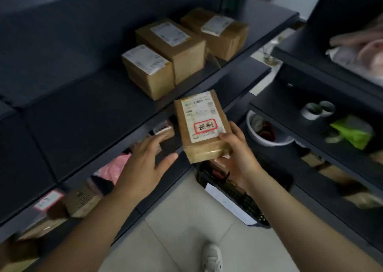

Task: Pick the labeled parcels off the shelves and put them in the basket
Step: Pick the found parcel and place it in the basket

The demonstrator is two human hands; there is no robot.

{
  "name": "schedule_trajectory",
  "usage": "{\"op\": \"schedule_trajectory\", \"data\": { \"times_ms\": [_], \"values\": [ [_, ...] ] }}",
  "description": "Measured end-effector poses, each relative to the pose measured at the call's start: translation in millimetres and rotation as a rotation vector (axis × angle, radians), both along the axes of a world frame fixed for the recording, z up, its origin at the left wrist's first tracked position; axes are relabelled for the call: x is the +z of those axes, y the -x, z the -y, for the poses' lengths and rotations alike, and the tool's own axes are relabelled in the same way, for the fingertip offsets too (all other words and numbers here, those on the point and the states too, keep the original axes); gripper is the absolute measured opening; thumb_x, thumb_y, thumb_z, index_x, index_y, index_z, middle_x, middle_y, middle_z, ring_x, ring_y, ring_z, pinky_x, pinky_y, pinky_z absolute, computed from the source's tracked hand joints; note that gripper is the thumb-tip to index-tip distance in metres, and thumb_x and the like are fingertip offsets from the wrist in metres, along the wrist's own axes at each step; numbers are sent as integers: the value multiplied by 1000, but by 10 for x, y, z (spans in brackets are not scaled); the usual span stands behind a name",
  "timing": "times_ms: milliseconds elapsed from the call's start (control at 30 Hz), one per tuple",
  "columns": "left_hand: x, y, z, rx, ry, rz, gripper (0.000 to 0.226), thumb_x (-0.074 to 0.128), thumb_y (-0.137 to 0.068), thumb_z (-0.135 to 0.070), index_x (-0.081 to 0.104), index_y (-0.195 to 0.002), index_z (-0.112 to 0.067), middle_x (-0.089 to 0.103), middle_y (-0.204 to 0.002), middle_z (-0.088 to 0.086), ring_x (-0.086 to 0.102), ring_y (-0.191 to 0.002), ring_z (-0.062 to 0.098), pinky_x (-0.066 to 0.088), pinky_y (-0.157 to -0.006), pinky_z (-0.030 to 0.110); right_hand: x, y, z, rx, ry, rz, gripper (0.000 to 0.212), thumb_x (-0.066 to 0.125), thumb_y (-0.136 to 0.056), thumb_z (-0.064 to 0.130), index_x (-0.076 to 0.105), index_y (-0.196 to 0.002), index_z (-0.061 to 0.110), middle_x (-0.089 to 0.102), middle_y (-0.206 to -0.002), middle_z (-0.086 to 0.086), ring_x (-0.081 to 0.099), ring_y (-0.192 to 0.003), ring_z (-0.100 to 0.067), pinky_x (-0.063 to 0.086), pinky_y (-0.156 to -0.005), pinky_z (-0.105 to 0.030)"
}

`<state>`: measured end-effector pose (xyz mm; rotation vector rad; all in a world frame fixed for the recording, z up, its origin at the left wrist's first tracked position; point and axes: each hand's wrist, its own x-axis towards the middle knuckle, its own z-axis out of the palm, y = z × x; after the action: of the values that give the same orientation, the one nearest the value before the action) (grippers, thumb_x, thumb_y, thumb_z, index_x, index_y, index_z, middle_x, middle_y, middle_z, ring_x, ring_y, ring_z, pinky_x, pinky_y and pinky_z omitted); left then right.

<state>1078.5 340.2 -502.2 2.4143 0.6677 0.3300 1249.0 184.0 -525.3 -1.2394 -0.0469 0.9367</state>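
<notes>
Cardboard parcel (pixel 202 126), flat, white label with a red-framed stamp facing up. The right hand (pixel 234 149) is gripping its near end, thumb on the label side and fingers curling beneath, holding it in the air in front of the shelf edge, above the black basket (pixel 251 207) standing on the tiled floor. The left hand (pixel 145 164) is hovering just beside it, fingers spread, holding nothing. Three labeled cardboard boxes (pixel 174 45) are sitting side by side on the upper shelf (pixel 83 114). A pink bag (pixel 116 168) is lying on the shelf below.

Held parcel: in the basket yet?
Out. The right hand grips the parcel in midair; the basket sits on the floor below.
</notes>
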Motion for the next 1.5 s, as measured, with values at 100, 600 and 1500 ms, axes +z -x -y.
{"op": "schedule_trajectory", "data": {
  "times_ms": [100, 600, 1500],
  "values": [
    [-377, -138, 52, -128, -187, -118, 71, 35, -84, -64, 45, -134, -14, 53, -131, 9, 47, -120, 27, 42, -99, 40, -443, -210, 572, -170, 95, -118, 103, 82, -56, 33, 30, -145, 25, 61, -128, -6, 63, -110, -27, 45, -99, -54],
    [-2583, -1069, 384, -438, -476, -256, 52, 70, -78, -33, 58, -121, -6, 60, -122, 13, 57, -111, 35, 51, -82, 51, -2904, -658, 1945, -537, 476, -247, 22, 54, -90, 30, 64, -105, 17, 68, -106, -9, 63, -96, -27, 48, -79, -38],
    [-4382, -1371, 47, -406, -643, -301, 57, 76, -73, -28, 57, -122, -7, 59, -121, 13, 53, -116, 33, 47, -87, 51, -5118, -1452, 1143, -177, 942, 425, 51, 56, -92, 22, 39, -139, 15, 45, -141, -12, 47, -124, -31, 43, -101, -40]
  ]
}}
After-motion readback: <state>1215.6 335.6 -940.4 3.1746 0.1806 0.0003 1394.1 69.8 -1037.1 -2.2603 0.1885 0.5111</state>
